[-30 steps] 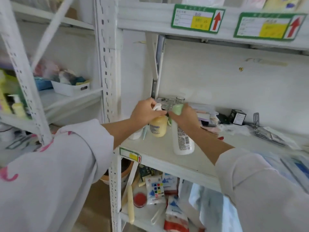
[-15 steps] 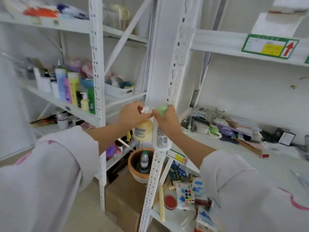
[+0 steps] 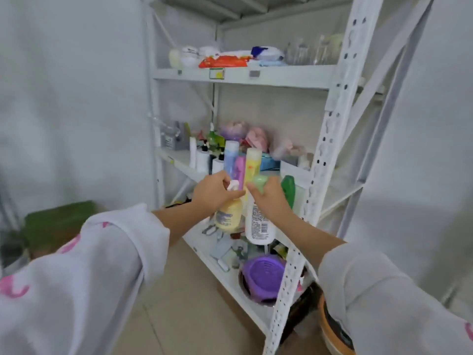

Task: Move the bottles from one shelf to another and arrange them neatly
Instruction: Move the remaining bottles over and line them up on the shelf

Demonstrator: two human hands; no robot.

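- Yellow pump bottle (image 3: 228,213) hangs in the air from the left hand (image 3: 213,193), whose fingers are curled round its white pump head; it is in front of the white metal rack (image 3: 332,129), between the middle and the lower shelf, and it touches no shelf.
- White bottle with a pale green cap (image 3: 259,225) hangs just beside it from the right hand (image 3: 268,198), which grips it round the neck under the cap; the printed label faces the camera.
- Both bottles are very near to each other, and the two hands almost touch at the thumbs.
- Both forearms reach forward and a little upward, with white sleeves (image 3: 89,265) pushed back from the wrists.
- Behind the hands, on the middle shelf (image 3: 179,160), a row of bottles stands upright: a blue one (image 3: 231,156), a pink one (image 3: 240,170), a tall yellow one (image 3: 253,165) and a green one (image 3: 288,190) at the right end.
- Free room on this shelf is seen mostly along the front edge at the left, before some small white bottles (image 3: 202,158); the perforated front post of the rack stands just right of the right hand.
- Lower shelf under the bottles carries small clutter and a purple lid (image 3: 263,275).
- Top shelf (image 3: 268,76) holds packets and clear jars, blurred.
- Left of the rack there is a plain white wall (image 3: 71,98) and open tiled floor (image 3: 184,316).
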